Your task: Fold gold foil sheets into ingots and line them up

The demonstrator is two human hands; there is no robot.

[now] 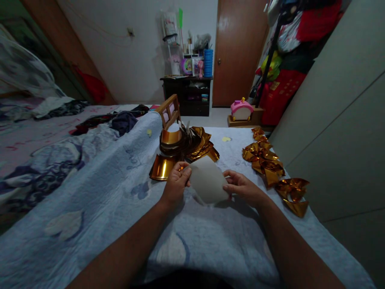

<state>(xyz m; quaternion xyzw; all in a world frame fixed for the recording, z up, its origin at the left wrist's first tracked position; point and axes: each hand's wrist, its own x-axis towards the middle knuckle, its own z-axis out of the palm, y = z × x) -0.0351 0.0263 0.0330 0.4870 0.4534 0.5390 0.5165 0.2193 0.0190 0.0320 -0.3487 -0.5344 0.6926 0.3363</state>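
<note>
Both my hands hold one pale sheet of paper (207, 182), its white side up, just above the blue bedsheet (99, 200). My left hand (177, 182) pinches the sheet's left edge with closed fingers. My right hand (240, 186) grips its right edge. Right behind the sheet lies a heap of gold foil sheets (185, 150). To the right runs a row of folded gold foil pieces (270, 166).
A small wooden chair back (169, 110) stands behind the foil heap. A grey wardrobe wall (337, 120) closes the right side. Crumpled clothes (120, 120) lie on the bed to the left. A dark shelf unit (188, 94) and a wooden door (237, 52) are at the far end.
</note>
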